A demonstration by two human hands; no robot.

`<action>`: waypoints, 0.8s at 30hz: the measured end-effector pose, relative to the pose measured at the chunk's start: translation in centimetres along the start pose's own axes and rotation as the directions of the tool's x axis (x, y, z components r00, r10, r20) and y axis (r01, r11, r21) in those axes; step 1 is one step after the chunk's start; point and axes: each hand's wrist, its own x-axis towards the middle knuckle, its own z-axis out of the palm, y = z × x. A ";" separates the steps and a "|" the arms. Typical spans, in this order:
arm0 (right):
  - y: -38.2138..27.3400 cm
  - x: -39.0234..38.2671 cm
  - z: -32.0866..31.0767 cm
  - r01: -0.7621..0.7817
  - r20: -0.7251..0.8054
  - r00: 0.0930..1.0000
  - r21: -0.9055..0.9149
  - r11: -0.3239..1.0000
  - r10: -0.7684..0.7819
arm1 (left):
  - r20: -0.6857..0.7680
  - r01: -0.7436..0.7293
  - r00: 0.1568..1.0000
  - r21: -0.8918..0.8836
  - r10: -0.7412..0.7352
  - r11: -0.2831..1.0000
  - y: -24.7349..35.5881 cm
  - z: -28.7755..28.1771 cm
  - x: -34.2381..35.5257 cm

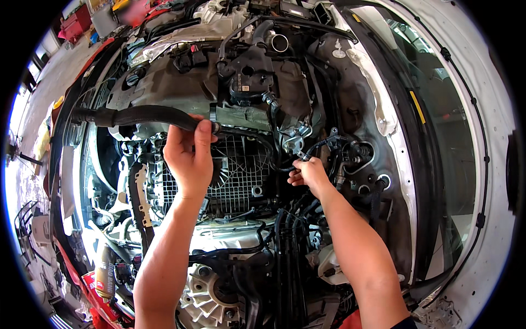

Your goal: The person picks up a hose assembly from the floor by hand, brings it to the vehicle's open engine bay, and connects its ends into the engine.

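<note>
My left hand (189, 156) is closed around the end of a thick black rubber hose (150, 115), which stretches off to the left over the engine bay. From that end a thinner black line (246, 133) runs right and curves down toward my right hand (309, 174). The right fingers are pinched on this thin black hose, just below a silvery metal fitting (296, 141). Beneath both hands lies a black plastic grid panel (235, 175) with ribbed squares. A dark engine cover (170, 88) sits beyond the left hand.
The windshield (438, 115) and a black cowl edge (408, 164) border the right side. A white metal housing (205, 293) and several black pipes (287, 241) are near me. At the lower left stands a spray can (104, 274). A red cabinet (75, 24) is on the floor beyond.
</note>
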 end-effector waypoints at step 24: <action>-0.3 -0.8 0.5 0.122 -0.404 0.795 -0.624 0.772 -0.452 | -0.148 0.515 0.857 0.241 -0.493 0.823 -7.7 -4.9 -1.6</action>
